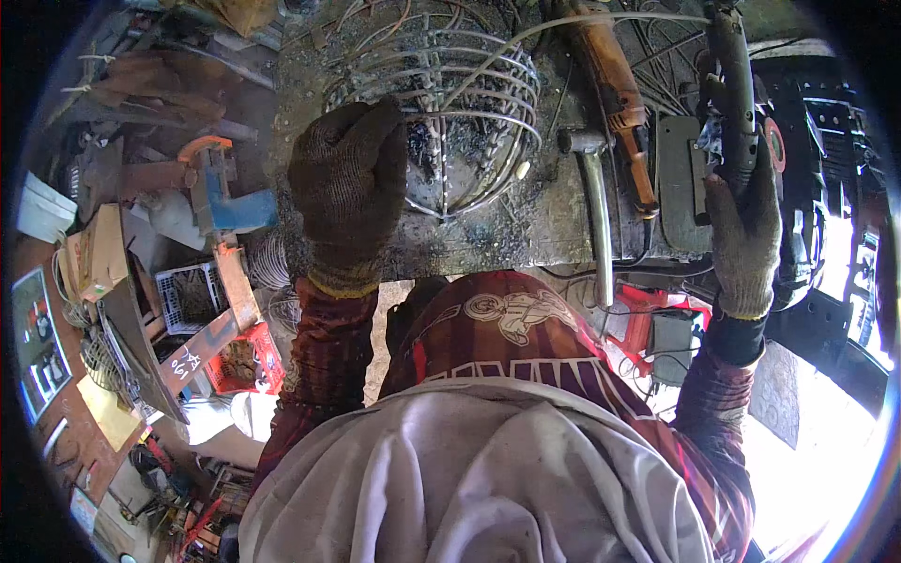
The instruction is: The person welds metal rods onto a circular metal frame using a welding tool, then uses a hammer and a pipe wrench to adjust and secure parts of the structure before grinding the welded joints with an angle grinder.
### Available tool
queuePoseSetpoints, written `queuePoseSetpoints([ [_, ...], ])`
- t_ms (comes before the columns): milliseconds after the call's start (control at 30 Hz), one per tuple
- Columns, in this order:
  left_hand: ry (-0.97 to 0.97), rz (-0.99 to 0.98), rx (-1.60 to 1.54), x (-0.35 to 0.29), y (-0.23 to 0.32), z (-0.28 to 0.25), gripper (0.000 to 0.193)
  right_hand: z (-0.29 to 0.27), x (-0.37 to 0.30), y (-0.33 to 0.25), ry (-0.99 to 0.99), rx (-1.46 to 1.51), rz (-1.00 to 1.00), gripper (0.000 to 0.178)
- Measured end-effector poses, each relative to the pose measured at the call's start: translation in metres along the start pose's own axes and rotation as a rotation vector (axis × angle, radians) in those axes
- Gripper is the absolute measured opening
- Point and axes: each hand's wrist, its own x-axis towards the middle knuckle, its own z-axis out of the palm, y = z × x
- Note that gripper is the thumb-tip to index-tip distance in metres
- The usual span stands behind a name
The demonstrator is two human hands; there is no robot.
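A dome-shaped cage of bent metal rods lies on the dark, grimy worktable. At its left side my gloved left hand is closed, fingers bent and pressed together; what they hold, if anything, is hidden. My gloved right hand is wrapped round the near end of a grey tube-shaped tool at the table's right. From the tool's far end a thin pale rod curves across to the cage. Between cage and right hand lie a metal hammer and an orange power tool.
A blue and orange clamp-like piece is left of the table. Lower there are a white crate and a red crate. Cables run along the table's front edge. Black metal frames stand at the right.
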Motion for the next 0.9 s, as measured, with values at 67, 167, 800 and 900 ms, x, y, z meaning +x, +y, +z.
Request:
queuePoseSetpoints([
  [67,0.02,0.015,-0.018,0.001,0.001,0.0,0.024,0.001,0.001,-0.001,0.006,0.021,-0.067,0.075],
  [167,0.06,0.005,-0.041,0.0,0.0,0.002,0.024,0.003,0.002,0.002,0.025,0.012,-0.108,0.073],
  [800,0.079,0.041,-0.01,0.002,0.003,-0.001,0.024,0.002,0.003,-0.005,0.054,-0.043,-0.094,0.069],
  [900,0.043,0.001,-0.006,0.002,0.002,-0.001,0.024,0.001,0.004,-0.011,0.058,-0.052,-0.186,0.068],
])
